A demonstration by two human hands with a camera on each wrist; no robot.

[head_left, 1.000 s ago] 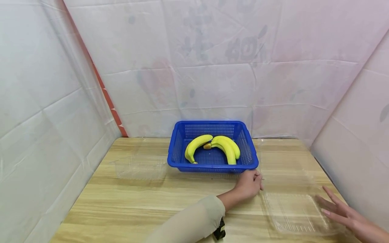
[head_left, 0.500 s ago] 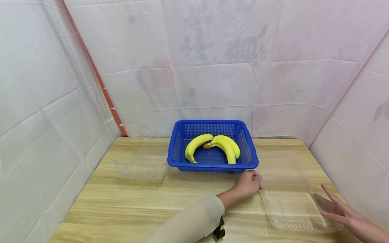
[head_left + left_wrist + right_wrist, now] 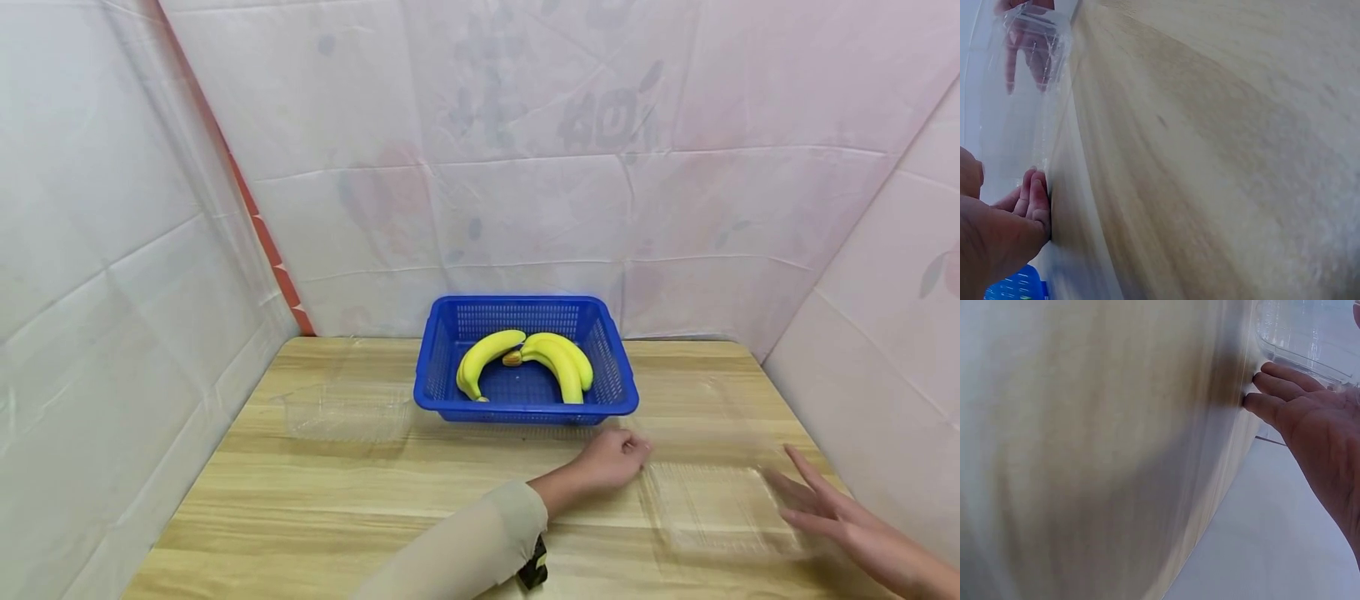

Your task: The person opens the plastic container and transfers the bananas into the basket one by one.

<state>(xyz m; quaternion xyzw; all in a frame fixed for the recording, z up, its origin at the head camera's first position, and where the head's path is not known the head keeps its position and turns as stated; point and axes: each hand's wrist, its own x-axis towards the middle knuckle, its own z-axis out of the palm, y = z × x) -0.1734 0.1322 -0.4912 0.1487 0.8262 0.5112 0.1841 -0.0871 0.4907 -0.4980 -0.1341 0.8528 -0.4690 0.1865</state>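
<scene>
Reaching across the body, the left hand point(image 3: 615, 458) lies on the wooden table point(image 3: 375, 492) with its fingers loosely curled, their tips touching the near-left edge of a clear plastic clamshell container point(image 3: 712, 512); the left-wrist view shows the fingertips point(image 3: 1036, 199) against the thin transparent wall, though whether they pinch it cannot be told. The forearm wears a beige sleeve point(image 3: 472, 550). The right hand point(image 3: 832, 512) enters from the right, fingers straight and spread, palm turned toward the container's right edge; in the right-wrist view its fingertips point(image 3: 1272, 381) sit just beside the ribbed, glossy rim. The container is shallow, rectangular and ridged, lying flat on the table's right side between both hands. Behind it stands a blue perforated plastic basket point(image 3: 615, 367) holding smooth yellow bananas point(image 3: 525, 358). A second clear container point(image 3: 345, 408) rests left of the basket. Wrinkled pale sheeting point(image 3: 525, 167) forms the backdrop.
</scene>
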